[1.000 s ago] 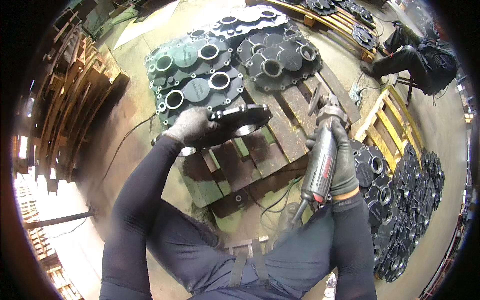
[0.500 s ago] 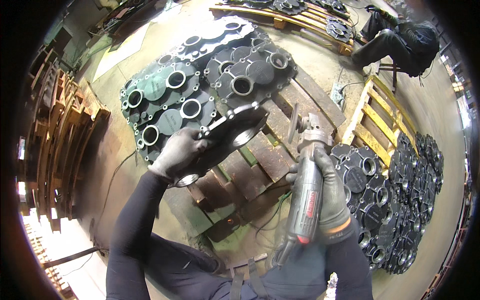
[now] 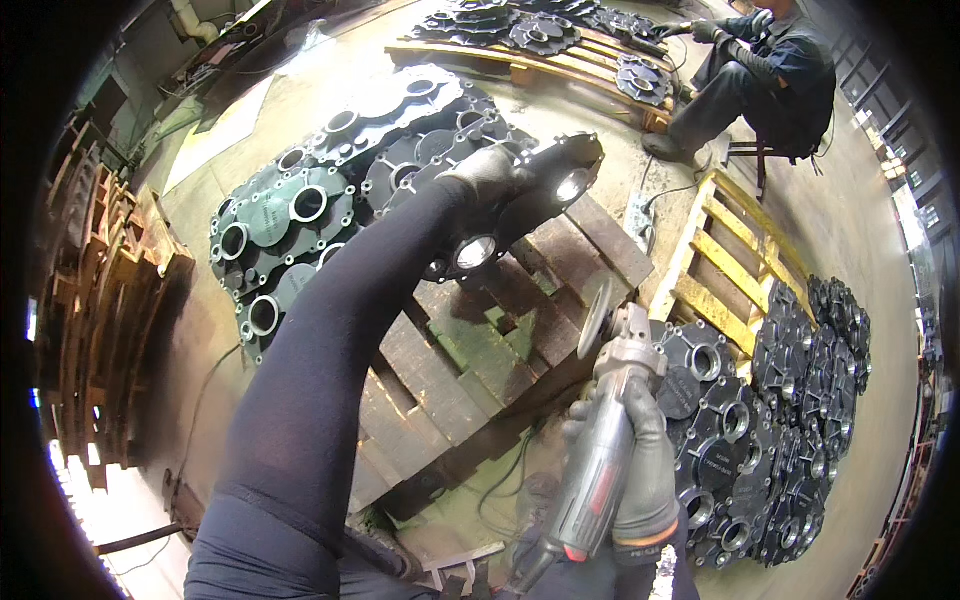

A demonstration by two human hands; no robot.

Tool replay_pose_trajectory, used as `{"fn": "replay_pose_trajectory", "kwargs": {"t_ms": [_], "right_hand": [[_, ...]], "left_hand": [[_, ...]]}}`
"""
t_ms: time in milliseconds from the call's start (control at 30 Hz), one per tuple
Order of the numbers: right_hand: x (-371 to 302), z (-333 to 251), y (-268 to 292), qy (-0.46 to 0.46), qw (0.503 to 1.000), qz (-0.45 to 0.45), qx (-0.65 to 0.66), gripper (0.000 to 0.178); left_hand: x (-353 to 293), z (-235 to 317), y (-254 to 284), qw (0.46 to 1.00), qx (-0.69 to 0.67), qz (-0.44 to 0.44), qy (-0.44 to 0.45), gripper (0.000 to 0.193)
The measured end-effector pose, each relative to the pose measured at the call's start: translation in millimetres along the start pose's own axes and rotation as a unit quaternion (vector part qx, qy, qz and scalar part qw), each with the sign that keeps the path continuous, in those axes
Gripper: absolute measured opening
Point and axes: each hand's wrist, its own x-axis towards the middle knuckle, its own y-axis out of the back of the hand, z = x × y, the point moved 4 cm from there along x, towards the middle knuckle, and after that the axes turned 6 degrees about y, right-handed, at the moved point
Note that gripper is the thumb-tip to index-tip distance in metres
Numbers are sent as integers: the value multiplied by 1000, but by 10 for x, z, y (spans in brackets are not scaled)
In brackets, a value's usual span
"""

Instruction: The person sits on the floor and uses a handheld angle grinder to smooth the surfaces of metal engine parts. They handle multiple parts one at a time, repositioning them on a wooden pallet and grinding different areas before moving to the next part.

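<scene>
My left hand (image 3: pixel 490 172), in a grey glove, reaches far forward and grips the upper edge of a black cast-metal cover (image 3: pixel 515 222). The cover is tilted on edge beside the stacked covers, two round bores showing in its near face. My gloved right hand (image 3: pixel 645 470) is closed around the body of an angle grinder (image 3: pixel 590 470). The grinder's disc (image 3: pixel 596 320) points up and away from me, apart from the cover. Part of my left fingers is hidden at the cover's edge.
Stacked black covers (image 3: pixel 270 215) cover the far left of a worn wooden pallet (image 3: pixel 450 390). More covers (image 3: pixel 710 450) lie at right beside a yellow pallet (image 3: pixel 725 260). Broken pallets (image 3: pixel 100 320) stand left. A seated person (image 3: pixel 770 80) works beside another loaded pallet (image 3: pixel 500 55).
My left hand has carried the cover forward and to the right, toward the stack. The grinder has come slightly lower in view. The seated person has straightened up.
</scene>
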Motion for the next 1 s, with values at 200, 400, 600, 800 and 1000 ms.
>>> {"fn": "replay_pose_trajectory", "kwargs": {"t_ms": [200,400,600,800,1000], "right_hand": [[6,50,164,-6,1000,2,6,56],[1,56,160,-10,997,20,70,53],[-146,132,42,6,999,-15,42,50],[-210,161,199,26,994,-88,65,50],[-292,168,142,87,991,-97,6,59]], "left_hand": [[636,-100,-34,963,247,106,-8,49],[349,-14,157,918,385,71,-63,31],[-547,-269,571,965,218,98,-104,41],[-2378,-174,322,995,4,63,-79,38],[-4219,337,31,965,-240,102,-9,33]]}}
